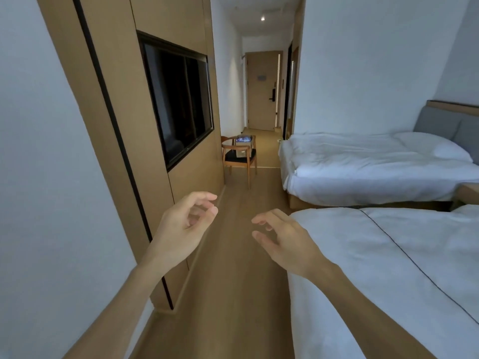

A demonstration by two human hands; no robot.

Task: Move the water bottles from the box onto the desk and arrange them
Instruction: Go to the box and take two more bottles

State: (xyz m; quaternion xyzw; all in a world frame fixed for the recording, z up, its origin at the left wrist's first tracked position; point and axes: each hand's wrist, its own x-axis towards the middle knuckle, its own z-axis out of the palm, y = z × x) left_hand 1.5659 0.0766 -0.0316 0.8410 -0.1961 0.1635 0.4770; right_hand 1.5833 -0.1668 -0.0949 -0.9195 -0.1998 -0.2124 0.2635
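Nothing is being held at this moment. The left hand (186, 224) is being kept raised in the air with its fingers loosely curled and the thumb near the fingertips, but nothing is being pinched between them. The right hand (280, 239) is being held in the same relaxed way, fingers spread a little and bent, also without any object. Both hands are being carried in front of the body, well apart from the box (243, 147), probably because the box is not yet being reached and the hands are only being made ready.

The box is being seen far ahead, standing on the seat of a wooden chair (239, 158). Something shiny and bluish is showing at its open top, which is likely the water bottles (244, 138), though they are too small to be counted. The chair is being kept against the wooden wall panel (124, 104), just beyond the dark screen (178, 99) set into that panel. On the other side of the box, across the floor, two beds (363, 164) with white covers are being seen. Behind the box, the entrance door (261, 92) is closing the corridor. No desk is being shown, so the place for arranging cannot be told.
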